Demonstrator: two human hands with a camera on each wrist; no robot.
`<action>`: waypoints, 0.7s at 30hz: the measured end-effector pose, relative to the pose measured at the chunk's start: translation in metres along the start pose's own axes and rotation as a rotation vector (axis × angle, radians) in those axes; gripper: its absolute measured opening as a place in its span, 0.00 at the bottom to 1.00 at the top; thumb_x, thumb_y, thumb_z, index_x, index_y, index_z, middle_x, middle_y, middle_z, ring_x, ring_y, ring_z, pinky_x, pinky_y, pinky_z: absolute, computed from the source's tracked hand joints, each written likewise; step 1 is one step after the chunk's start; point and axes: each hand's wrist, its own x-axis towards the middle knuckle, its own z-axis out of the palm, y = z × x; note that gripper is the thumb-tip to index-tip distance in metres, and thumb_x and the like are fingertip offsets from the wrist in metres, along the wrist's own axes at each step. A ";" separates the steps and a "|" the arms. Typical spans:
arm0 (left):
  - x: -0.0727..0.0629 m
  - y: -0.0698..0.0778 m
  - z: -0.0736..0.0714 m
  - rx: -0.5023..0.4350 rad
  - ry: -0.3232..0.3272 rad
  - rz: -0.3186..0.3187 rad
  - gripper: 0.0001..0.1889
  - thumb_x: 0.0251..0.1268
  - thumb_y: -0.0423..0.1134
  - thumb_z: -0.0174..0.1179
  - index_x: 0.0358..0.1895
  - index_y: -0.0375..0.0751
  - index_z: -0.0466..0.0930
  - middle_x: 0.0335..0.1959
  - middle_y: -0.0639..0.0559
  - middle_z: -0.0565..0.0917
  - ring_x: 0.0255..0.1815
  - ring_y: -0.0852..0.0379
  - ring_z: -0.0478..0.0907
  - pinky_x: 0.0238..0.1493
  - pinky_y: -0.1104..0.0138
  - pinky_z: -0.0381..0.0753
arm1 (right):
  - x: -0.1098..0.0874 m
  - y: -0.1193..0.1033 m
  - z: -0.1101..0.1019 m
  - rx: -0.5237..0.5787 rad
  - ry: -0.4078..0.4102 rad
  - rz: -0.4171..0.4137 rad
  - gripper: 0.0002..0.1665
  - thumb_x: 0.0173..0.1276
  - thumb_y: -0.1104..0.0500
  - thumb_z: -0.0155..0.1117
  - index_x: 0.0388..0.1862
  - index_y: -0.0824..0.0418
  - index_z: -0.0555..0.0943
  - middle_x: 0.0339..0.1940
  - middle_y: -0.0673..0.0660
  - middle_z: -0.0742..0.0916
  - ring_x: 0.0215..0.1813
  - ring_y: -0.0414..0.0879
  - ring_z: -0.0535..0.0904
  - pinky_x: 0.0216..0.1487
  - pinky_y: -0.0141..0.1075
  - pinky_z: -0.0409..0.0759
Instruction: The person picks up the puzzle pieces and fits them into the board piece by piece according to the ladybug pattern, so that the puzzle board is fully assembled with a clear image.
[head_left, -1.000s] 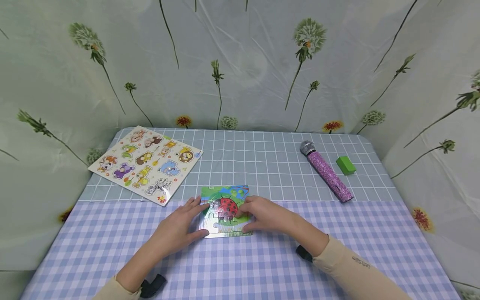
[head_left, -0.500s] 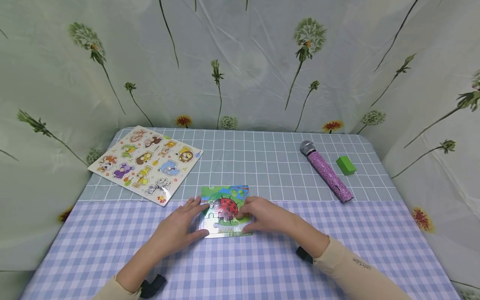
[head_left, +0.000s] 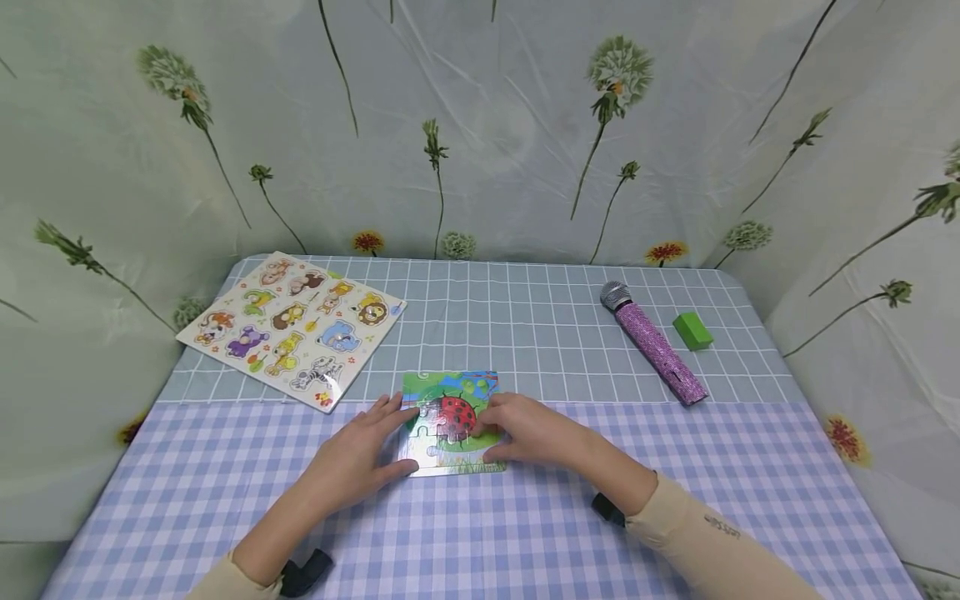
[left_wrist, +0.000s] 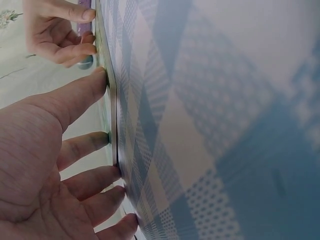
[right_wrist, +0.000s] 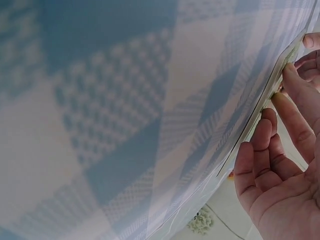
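Note:
A small square jigsaw puzzle (head_left: 457,412) with a red ladybug on green lies flat on the checked cloth in the head view. My left hand (head_left: 351,458) spreads at its left side, with thumb and index fingertip resting on the puzzle. In the left wrist view the other fingers of the left hand (left_wrist: 65,165) reach down beside the board's edge. From the right, my right hand (head_left: 532,429) touches the puzzle's face with thumb and index finger. The right wrist view shows the right hand's (right_wrist: 285,155) remaining fingers bent by the edge.
An animal peg puzzle board (head_left: 296,329) lies at the back left. To the back right are a pink glittery microphone (head_left: 656,346) and a green block (head_left: 692,331). A flowered curtain (head_left: 517,125) rises behind the table and at both sides.

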 end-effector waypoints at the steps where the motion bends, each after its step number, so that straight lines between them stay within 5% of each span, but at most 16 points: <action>1: 0.000 0.000 0.000 -0.004 -0.004 -0.003 0.40 0.63 0.53 0.78 0.76 0.42 0.77 0.81 0.34 0.71 0.82 0.32 0.68 0.75 0.36 0.75 | 0.000 0.000 0.000 0.000 0.000 0.000 0.18 0.63 0.55 0.84 0.51 0.56 0.92 0.43 0.48 0.88 0.44 0.36 0.79 0.50 0.29 0.84; 21: 0.009 0.005 -0.003 0.040 0.024 0.039 0.41 0.63 0.57 0.77 0.76 0.44 0.76 0.80 0.35 0.73 0.81 0.31 0.70 0.73 0.32 0.75 | -0.024 0.013 -0.006 -0.030 0.042 0.007 0.23 0.66 0.50 0.82 0.57 0.54 0.90 0.45 0.47 0.86 0.45 0.37 0.80 0.51 0.32 0.84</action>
